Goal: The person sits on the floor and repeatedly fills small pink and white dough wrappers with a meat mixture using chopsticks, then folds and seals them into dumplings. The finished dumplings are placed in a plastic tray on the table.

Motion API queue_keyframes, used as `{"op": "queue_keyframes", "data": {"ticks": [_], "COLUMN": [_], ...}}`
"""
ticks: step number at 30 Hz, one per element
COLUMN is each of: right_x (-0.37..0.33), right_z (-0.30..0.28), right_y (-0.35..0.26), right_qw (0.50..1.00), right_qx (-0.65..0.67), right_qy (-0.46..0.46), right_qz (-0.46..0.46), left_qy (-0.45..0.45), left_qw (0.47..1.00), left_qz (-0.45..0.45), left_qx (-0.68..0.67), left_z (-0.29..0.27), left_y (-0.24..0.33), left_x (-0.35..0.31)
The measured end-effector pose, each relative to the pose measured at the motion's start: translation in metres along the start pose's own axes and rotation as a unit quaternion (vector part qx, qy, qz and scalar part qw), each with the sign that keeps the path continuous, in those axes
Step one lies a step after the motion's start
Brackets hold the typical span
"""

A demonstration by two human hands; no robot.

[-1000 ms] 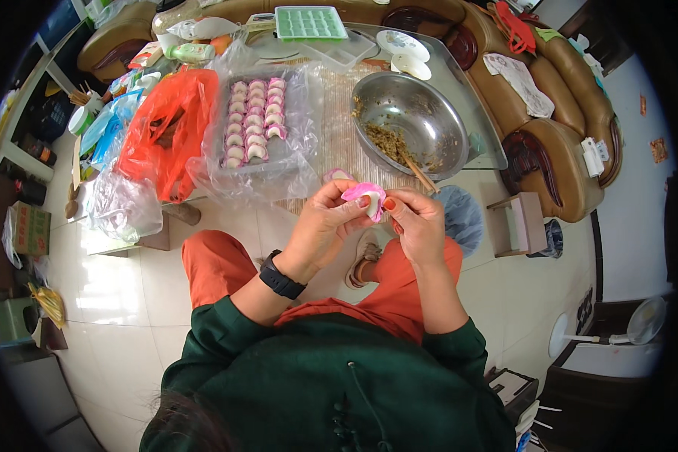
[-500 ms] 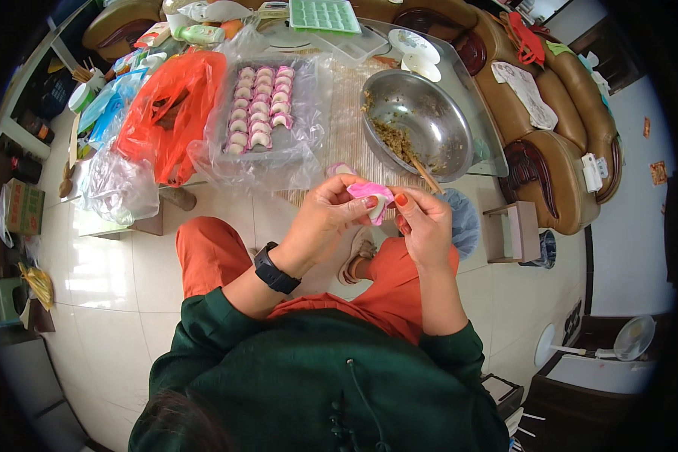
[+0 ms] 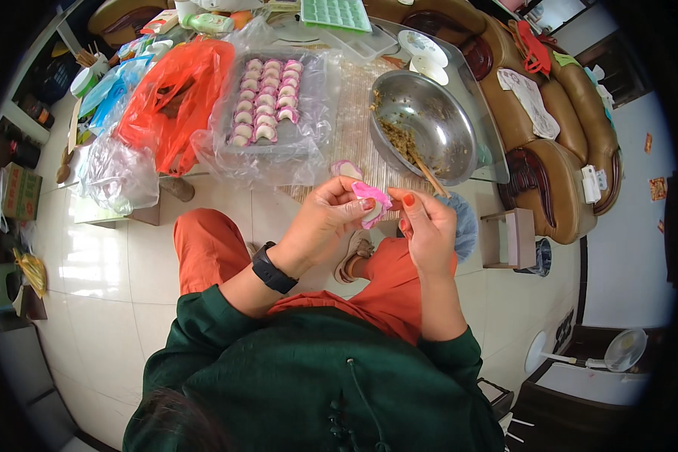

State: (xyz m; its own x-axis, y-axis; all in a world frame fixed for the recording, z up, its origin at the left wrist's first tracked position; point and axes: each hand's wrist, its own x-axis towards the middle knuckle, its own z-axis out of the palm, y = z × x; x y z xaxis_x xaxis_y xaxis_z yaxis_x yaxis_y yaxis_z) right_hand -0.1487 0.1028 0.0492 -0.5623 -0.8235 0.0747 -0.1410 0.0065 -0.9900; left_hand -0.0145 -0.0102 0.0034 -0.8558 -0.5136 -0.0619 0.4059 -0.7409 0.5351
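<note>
Thumb and fingers of the bare left hand (image 3: 325, 215) with red nails close around a soft pink-and-white dough crescent (image 3: 370, 206), held in the air just in front of the near edge of the glass-topped table (image 3: 456, 69). The bare right hand (image 3: 432, 226), its thumb and index finger drawn near each other and the rest curled in, sits at the crescent's right end; whether its fingertips touch the dough I cannot tell.

The step looks like pinching the pink rim. To do it well, the left grip should support the white belly without squeezing, since soft dough would likely bulge or split. Small, even pinches along the rim, each slightly overlapping the last, should suit it best, with dry fingertips and the rim free of filling.

For a pattern, look to the pink-rimmed white crescents (image 3: 266, 99) in three rows in the plastic-wrapped grey rectangular tray (image 3: 301, 135); the right-hand row stops short of the tray's near right corner. Another pink-and-white dough piece (image 3: 346, 169) lies on the striped beige mat (image 3: 352, 113) by the table's near edge. Toward the table's right edge, a round steel bowl (image 3: 437, 113) holds brownish chopped filling (image 3: 399, 139), wooden chopsticks (image 3: 428, 175) leaning over its near rim.
</note>
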Motion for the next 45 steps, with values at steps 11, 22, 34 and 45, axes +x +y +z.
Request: {"op": "queue_keyframes", "data": {"ticks": [11, 22, 34, 45], "right_x": [0.003, 0.006, 0.001, 0.002], "right_z": [0.015, 0.004, 0.008, 0.015], "right_y": [0.0, 0.005, 0.001, 0.011], "right_qw": [0.973, 0.995, 0.991, 0.99], "right_qx": [-0.177, 0.038, 0.059, -0.094], "right_qy": [0.01, -0.082, -0.081, -0.096], "right_qz": [-0.146, 0.036, 0.085, -0.042], "left_qy": [0.013, -0.005, -0.017, 0.005], "left_qw": [0.992, 0.996, 0.996, 0.987], "left_qz": [0.041, 0.023, 0.003, -0.013], "left_qx": [0.114, 0.091, 0.088, 0.16], "left_z": [-0.001, -0.003, -0.012, -0.019], "left_y": [-0.003, 0.006, 0.008, 0.011], "left_x": [-0.005, -0.012, -0.017, -0.021]}}
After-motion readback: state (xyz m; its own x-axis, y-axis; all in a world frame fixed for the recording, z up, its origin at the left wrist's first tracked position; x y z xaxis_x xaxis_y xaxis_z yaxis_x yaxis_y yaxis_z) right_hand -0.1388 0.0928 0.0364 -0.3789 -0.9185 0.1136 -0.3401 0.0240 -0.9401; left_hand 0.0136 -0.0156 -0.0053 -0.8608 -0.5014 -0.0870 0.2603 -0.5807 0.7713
